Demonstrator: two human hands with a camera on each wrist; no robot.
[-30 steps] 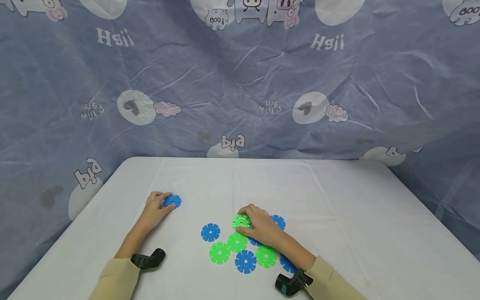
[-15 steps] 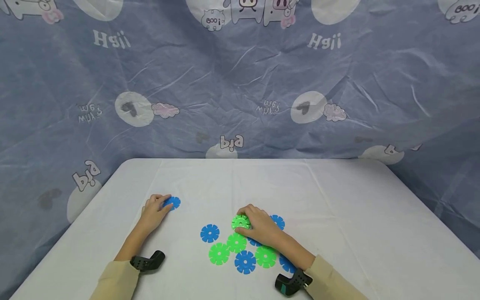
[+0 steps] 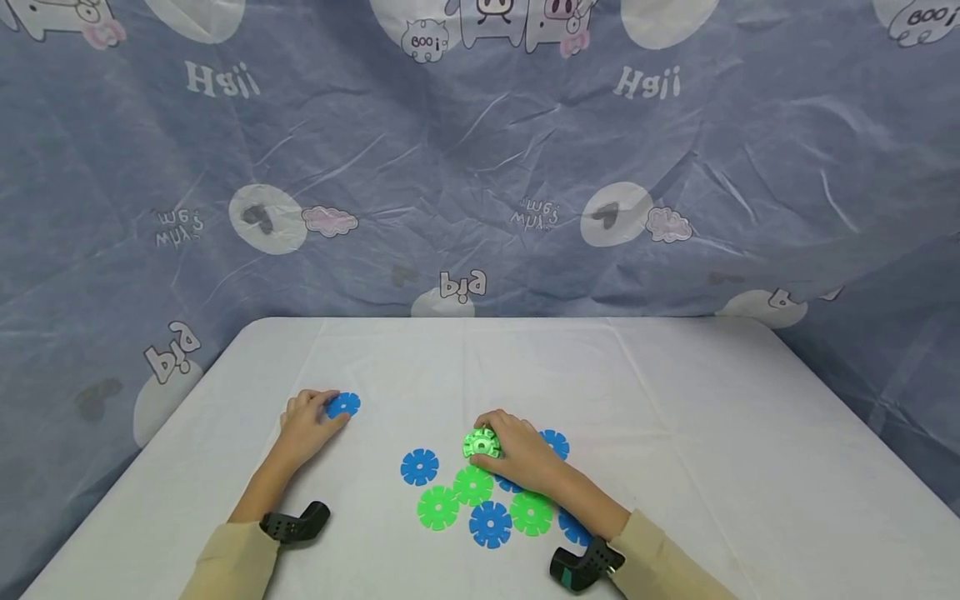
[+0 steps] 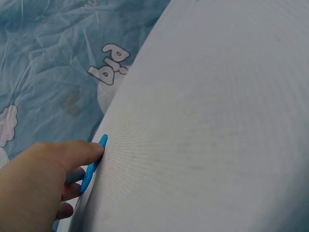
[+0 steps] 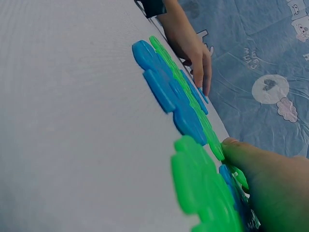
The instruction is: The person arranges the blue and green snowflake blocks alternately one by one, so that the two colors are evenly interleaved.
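On the left of the table, my left hand pinches a blue snowflake disc between thumb and fingers. The left wrist view shows this disc edge-on, close over the white cloth. My right hand holds a green snowflake disc by its edges, fingers on the far side and thumb on the near side. Just in front of it lies another green disc. A blue disc shows partly behind the right hand, and one more blue disc is partly hidden under the right forearm.
Around the right hand lie loose discs: a blue disc on the left, a green disc, a blue disc and a green disc nearer the front. A printed blue-grey curtain hangs behind the white table.
The hands stay nearly in place. The thumb of the left hand shifts slightly and more of its blue disc shows. The green disc in the right hand now catches the light differently.
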